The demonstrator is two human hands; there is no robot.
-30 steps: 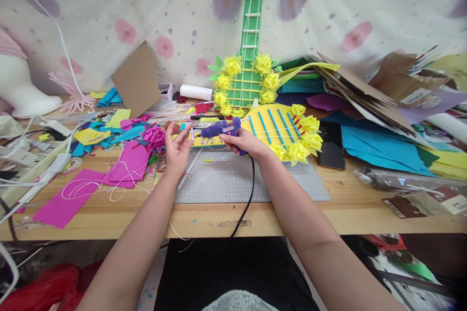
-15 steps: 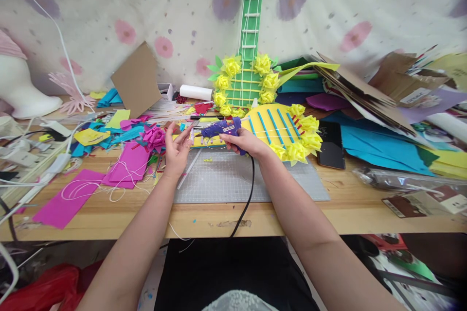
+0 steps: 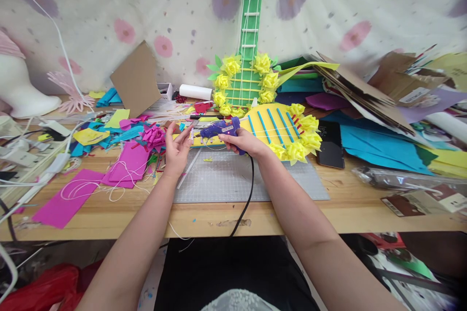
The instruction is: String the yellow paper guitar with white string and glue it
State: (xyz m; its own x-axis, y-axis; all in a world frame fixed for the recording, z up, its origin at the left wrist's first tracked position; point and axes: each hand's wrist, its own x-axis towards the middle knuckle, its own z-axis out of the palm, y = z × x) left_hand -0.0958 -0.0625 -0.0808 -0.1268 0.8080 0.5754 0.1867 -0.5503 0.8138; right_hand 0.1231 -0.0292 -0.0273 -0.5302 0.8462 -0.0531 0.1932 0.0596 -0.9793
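- Currently the right hand [image 3: 243, 142] has its grip closed around a purple glue gun [image 3: 219, 129], nozzle aimed left along the neck of the yellow paper guitar [image 3: 272, 131].
- Guitar lies flat on the bench [image 3: 328, 214], at the far edge of the grey cutting mat [image 3: 233, 177]; the gun sits just over its narrow neck end.
- Left hand [image 3: 177, 148] is open, fingers spread, holding nothing, just left of the nozzle, near or touching the neck end; contact too small to tell.
- Judgement: keep the nozzle low and steady, squeeze lightly, and keep left fingertips clear of hot glue.
- Black cord [image 3: 248, 194] trails off the mat toward the body; leave it slack so it does not tug the gun.
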